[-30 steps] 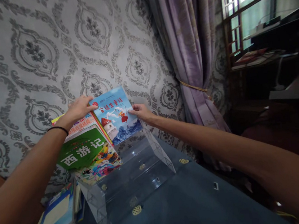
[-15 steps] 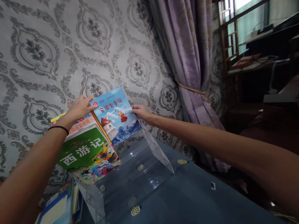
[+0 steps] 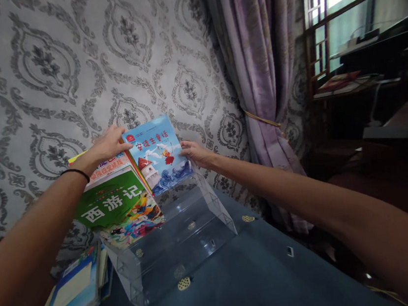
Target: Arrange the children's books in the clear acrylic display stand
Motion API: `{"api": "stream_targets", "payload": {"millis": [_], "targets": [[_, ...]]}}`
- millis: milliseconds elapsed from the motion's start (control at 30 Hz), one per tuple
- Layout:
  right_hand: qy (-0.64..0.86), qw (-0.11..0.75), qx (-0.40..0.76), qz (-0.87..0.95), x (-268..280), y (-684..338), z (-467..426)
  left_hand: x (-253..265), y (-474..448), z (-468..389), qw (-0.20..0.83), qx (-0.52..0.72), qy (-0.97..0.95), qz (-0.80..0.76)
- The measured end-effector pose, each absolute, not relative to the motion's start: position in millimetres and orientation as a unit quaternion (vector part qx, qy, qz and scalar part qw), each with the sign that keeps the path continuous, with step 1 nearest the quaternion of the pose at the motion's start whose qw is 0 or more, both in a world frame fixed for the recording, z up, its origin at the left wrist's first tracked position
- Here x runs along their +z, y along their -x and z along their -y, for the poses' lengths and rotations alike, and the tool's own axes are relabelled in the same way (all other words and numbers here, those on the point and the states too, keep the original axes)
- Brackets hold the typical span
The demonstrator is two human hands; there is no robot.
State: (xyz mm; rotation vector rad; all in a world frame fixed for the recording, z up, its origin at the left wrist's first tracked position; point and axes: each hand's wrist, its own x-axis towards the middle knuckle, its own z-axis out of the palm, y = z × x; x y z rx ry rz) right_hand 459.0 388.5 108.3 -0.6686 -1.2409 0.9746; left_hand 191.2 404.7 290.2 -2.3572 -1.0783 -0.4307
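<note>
A blue picture book [image 3: 162, 160] stands upright in the back of a clear plastic tiered rack [image 3: 183, 225]. My right hand [image 3: 194, 153] pinches its right edge, thumb at the front. My left hand [image 3: 111, 143] is closed at its upper left corner, thumb on the cover and fingers behind. To the left, a green book [image 3: 115, 198] leans in the tier in front. Behind it, a book with a pink and yellow cover [image 3: 112, 165] shows only in part, beneath my left wrist.
A pile of books [image 3: 72, 293] lies left of the rack on the dark blue tablecloth [image 3: 241, 277]. Patterned wallpaper [image 3: 131, 43] rises close behind. A purple curtain [image 3: 260, 66] hangs at the right, beside a dark wooden shelf [image 3: 344, 86].
Both hands keep hold of the blue book, which has barely shifted. The view has moved slightly; the rack and the other books stay in place.
</note>
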Motion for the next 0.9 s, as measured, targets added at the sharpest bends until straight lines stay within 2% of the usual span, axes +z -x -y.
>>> {"api": "stream_targets", "payload": {"millis": [633, 900], "targets": [[0.292, 0.672, 0.433, 0.525, 107, -454, -388, 276, -192, -392, 0.271, -0.2, 0.844, 0.416], [0.316, 0.684, 0.404, 0.519, 106, -451, -393, 275, -192, -383, 0.29, -0.146, 0.828, 0.457]]}}
